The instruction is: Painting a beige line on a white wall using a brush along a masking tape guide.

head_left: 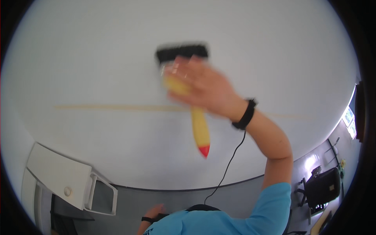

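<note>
Item: wide paintbrush (196, 117), yellow handle, red tip, black bristles at 12 o'clock against white wall (98, 70). Your right hand (201, 86) grips its handle. Left hand (154, 213), 6 o'clock: grip indiscernible.

An office-like room under redecoration: a large plain white wall (117, 70) fills the view, with a white drawer cabinet (58, 180) at lower left, grey floor (176, 203), and a black office chair (323, 186) at right.

Right hand (203, 88): raised at full forearm reach, motion-blurred, fingers (178, 70) curled closed in a grip, dark band at wrist; left hand (154, 212): low beside the torso, banded, pose unclear.
</note>
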`<state>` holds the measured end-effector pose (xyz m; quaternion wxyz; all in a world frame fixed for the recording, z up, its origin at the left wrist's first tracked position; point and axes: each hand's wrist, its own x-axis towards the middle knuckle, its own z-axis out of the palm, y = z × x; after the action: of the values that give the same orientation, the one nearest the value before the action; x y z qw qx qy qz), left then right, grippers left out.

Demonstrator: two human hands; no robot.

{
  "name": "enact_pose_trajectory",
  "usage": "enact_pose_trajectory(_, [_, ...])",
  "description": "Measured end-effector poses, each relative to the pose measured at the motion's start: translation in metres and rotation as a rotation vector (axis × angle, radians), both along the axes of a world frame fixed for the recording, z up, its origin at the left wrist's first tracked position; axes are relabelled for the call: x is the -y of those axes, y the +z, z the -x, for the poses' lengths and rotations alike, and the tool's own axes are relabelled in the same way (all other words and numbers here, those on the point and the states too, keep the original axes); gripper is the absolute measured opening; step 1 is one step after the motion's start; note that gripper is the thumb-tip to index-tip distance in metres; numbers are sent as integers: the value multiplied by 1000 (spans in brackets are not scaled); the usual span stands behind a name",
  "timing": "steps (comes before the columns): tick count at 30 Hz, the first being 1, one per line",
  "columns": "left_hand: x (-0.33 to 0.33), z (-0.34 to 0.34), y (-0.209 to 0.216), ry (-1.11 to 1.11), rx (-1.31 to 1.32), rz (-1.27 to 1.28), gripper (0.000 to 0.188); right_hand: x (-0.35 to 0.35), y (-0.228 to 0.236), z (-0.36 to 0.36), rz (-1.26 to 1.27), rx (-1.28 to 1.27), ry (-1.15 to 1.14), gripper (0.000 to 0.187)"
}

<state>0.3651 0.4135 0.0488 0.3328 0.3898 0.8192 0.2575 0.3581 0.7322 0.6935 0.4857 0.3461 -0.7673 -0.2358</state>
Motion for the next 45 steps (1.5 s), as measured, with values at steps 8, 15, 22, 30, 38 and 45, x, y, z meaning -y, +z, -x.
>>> enact_pose_trajectory(8, [-33, -3, 28, 2, -26, 16, 49, -75, 77, -5, 182, -232, -265, 29])
enact_pose_trajectory(15, [-13, -5, 42, 5, 52, -17, 49, -79, -33, -10, 132, 163, -197, 30])
enact_pose_trajectory(22, [-11, 5, 79, 76, -18, 150, 47, -74, -147, -21, 56, 481, -229, 26])
enact_pose_trajectory(30, [-18, 3, 75, 50, -28, 102, 49, -62, -81, -61, -20, 153, -184, 21])
enact_pose_trajectory(38, [-36, -4, 80, 6, -17, -1, 49, -103, 46, -81, 346, -309, -228, 28])
enact_pose_trajectory(45, [-35, -6, 74, -7, -81, 40, 47, -155, 8, -65, 415, -267, -335, 36])
